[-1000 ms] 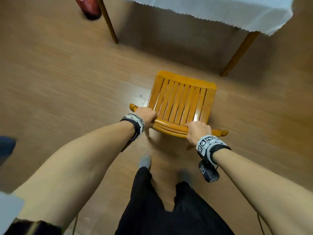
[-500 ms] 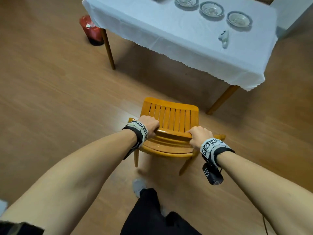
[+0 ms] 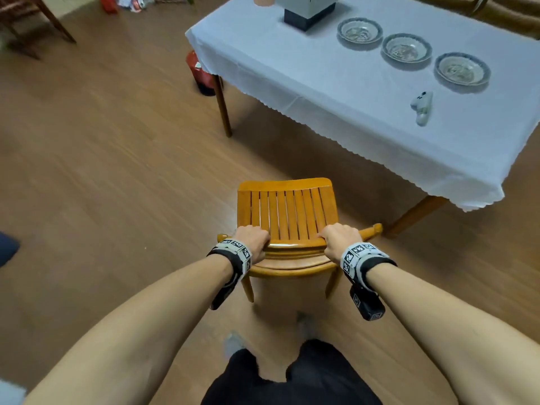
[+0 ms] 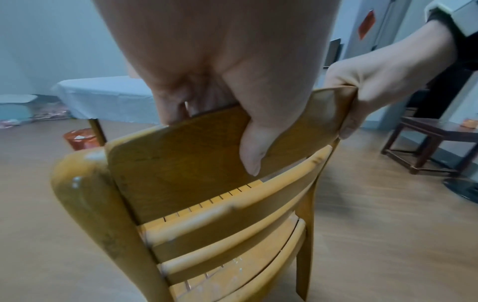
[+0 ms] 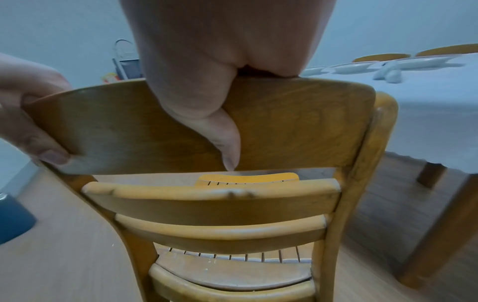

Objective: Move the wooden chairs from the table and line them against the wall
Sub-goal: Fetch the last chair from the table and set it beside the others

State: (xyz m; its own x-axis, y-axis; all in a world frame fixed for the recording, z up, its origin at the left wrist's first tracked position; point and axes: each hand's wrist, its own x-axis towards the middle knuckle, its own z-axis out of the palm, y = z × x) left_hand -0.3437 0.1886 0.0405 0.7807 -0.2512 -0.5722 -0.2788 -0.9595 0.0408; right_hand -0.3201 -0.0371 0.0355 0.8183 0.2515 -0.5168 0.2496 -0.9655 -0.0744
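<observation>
A yellow wooden chair (image 3: 287,214) with a slatted seat stands on the wood floor in front of me, apart from the table (image 3: 336,92). My left hand (image 3: 252,241) grips the left end of its top back rail (image 4: 186,155), fingers over the front and thumb down the back. My right hand (image 3: 340,242) grips the right end of the same rail (image 5: 284,126) in the same way. In both wrist views the thumbs lie flat against the rail's rear face. The chair's front legs are hidden under the seat.
The table wears a white cloth (image 3: 365,135) and carries three bowls (image 3: 406,49), a white controller (image 3: 422,106) and a box (image 3: 309,10). A red bin (image 3: 201,73) stands by its leg. Dark wooden furniture (image 3: 26,21) is far left. My legs (image 3: 292,375) are behind the chair.
The chair has come back away from the table and its back has tipped more upright. The view has risen, so the tabletop and bowls now show. Both hands keep their grip.
</observation>
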